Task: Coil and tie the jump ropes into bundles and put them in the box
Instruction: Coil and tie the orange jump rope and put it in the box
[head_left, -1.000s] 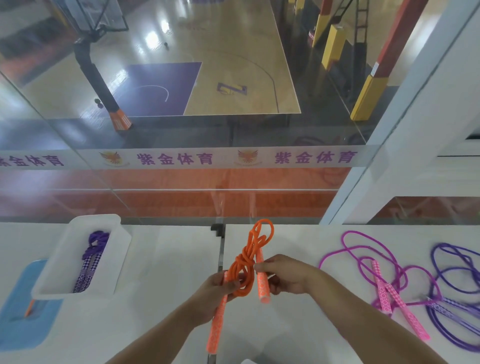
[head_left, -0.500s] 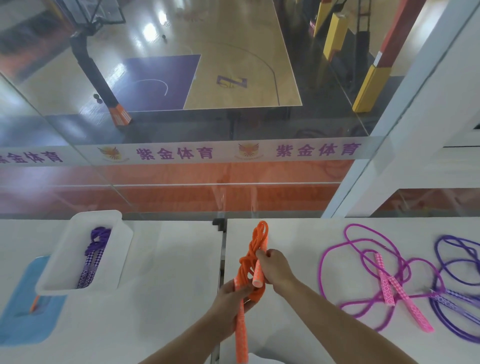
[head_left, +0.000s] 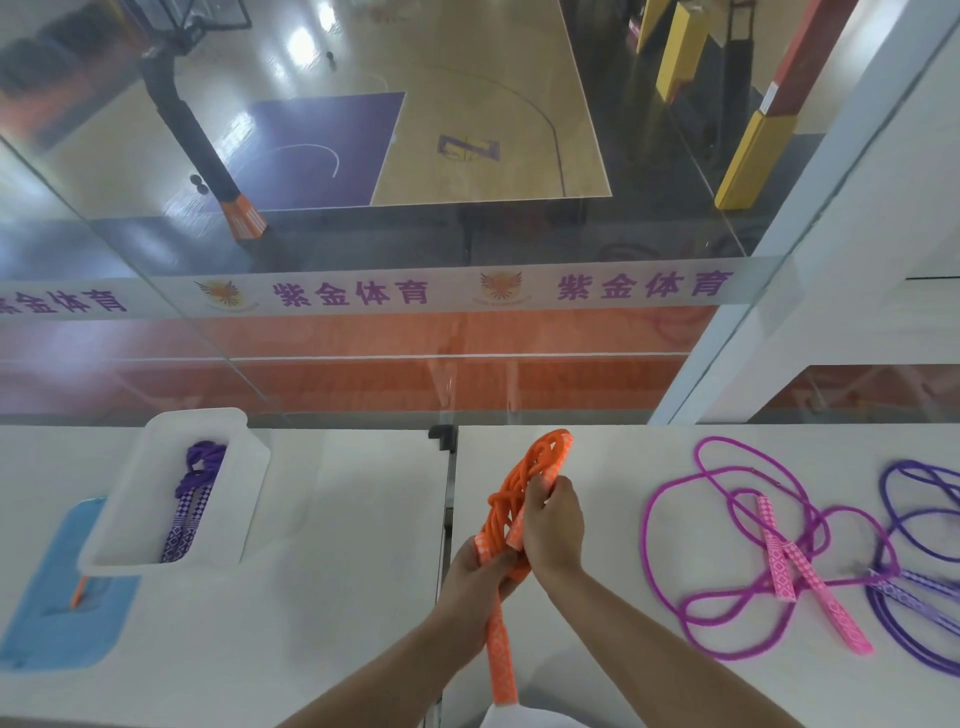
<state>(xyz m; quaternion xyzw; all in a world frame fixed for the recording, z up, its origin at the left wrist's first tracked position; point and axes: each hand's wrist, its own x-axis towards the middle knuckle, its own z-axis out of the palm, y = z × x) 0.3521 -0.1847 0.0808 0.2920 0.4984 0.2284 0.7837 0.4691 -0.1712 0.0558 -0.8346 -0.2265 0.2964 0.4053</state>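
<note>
Over the near edge of the white table (head_left: 332, 613), just right of its centre seam, the orange jump rope (head_left: 511, 499) is held up off the surface as a gathered bundle of cord with both patterned handles. The left hand (head_left: 475, 587) wraps its fingers round one handle, whose lower end sticks out toward six o'clock. The right hand (head_left: 553, 525) curls round the second handle and the twisted cord, pinching them together, with the looped end of the bundle poking out toward twelve o'clock.

At three o'clock from the hands, a pink jump rope (head_left: 727, 566) sprawls loose on the table, its two pink handles crossed in the middle of its loops. Farther toward three o'clock, at the picture's edge, a purple jump rope (head_left: 914, 525) lies uncoiled too, partly cut off from sight.

Out at nine o'clock sits the white box (head_left: 228, 499), tilted, with a tied purple bundle (head_left: 192, 499) lying inside it. Beneath the box's near corner lies a blue mat (head_left: 62, 613). Beyond the table, at twelve o'clock, a glass wall (head_left: 467, 291) overlooks a basketball court.
</note>
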